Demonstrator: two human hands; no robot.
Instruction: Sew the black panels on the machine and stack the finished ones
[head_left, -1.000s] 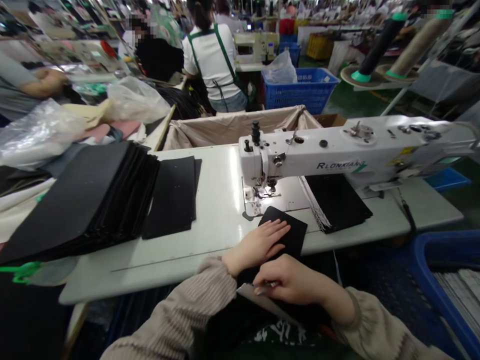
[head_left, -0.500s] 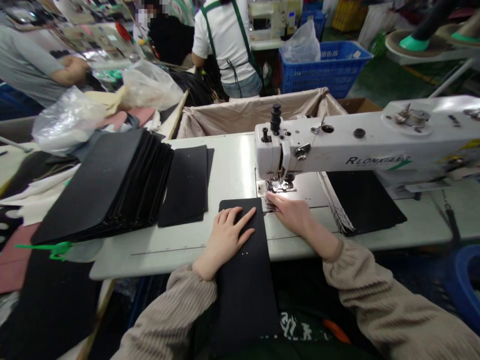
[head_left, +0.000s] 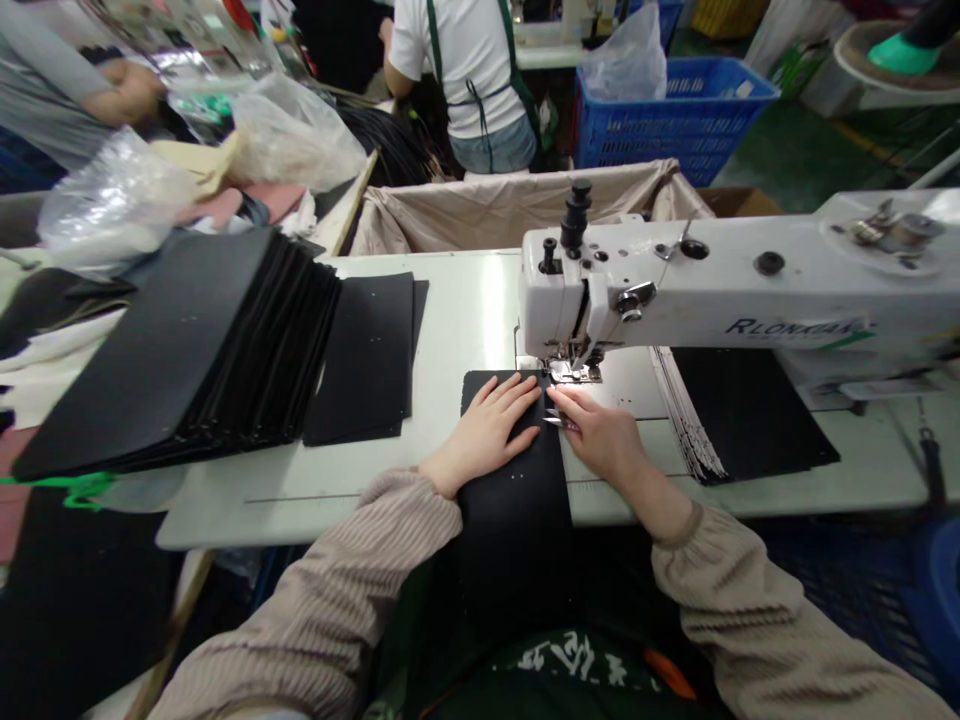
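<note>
My left hand point(head_left: 491, 430) lies flat on a long black panel point(head_left: 517, 540), fingers spread. The panel's far edge reaches the presser foot point(head_left: 576, 372) of a white sewing machine point(head_left: 697, 280). My right hand point(head_left: 604, 435) is at the panel's right edge just before the foot, its fingers closed around small metal snips point(head_left: 562, 420) that point left over the panel. The near end of the panel hangs over the table edge towards my lap.
A thick stack of black panels point(head_left: 172, 340) stands on the left, with a few flat panels point(head_left: 364, 350) beside it. More black panels point(head_left: 750, 410) lie under the machine arm. Behind the table are a cloth-lined bin point(head_left: 480, 215), a blue crate point(head_left: 660, 135) and people.
The black panel has moved forward and up to the presser foot, with my left hand on it. My right hand has drawn back slightly, and the snips now show clearly. The view has shifted.
</note>
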